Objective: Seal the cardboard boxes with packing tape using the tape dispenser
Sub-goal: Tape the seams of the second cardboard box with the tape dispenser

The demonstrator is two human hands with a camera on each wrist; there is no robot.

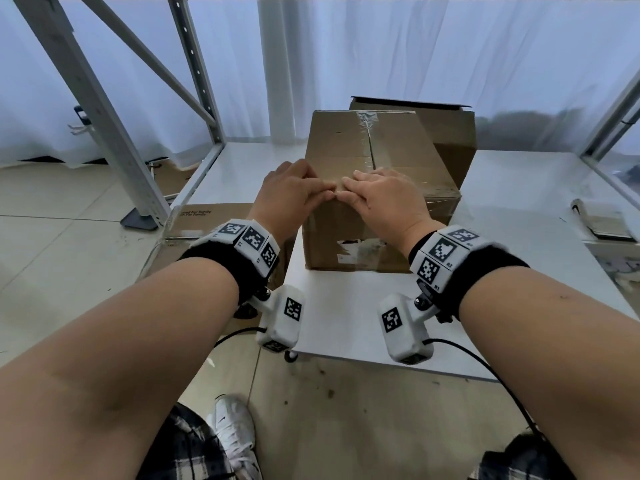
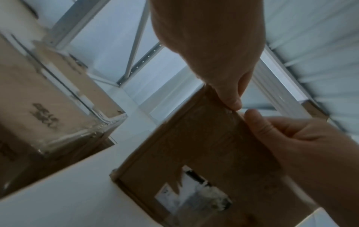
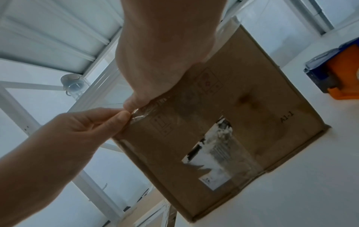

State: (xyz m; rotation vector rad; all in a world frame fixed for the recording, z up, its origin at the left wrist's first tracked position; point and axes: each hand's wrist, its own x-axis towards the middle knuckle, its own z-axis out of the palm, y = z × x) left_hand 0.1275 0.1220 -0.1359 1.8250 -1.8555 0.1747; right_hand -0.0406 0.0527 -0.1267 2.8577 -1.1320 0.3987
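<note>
At the near top edge of the closed cardboard box (image 1: 367, 157), both hands meet thumb to thumb: the left hand (image 1: 294, 195) has its thumb and forefinger pressed together on a crumpled end of clear tape (image 3: 139, 115), and the right hand (image 1: 384, 199) pinches the same tape end just beside it with its thumb tip against the box edge, the other fingers curled over the top panel. A strip of clear tape runs along the centre seam of the top, wrinkled at the far edge. On the front face sits a torn white label (image 1: 356, 249). This box stands on a white table (image 1: 519, 202), with a second cardboard box (image 1: 450, 133) touching its far right side. From the right wrist view, an orange and blue tape dispenser (image 3: 338, 73) lies on the table, well apart from the hands. Left of the table, a third box (image 1: 204, 220) with printed lettering sits lower down, near a grey metal rack (image 1: 104, 109).
</note>
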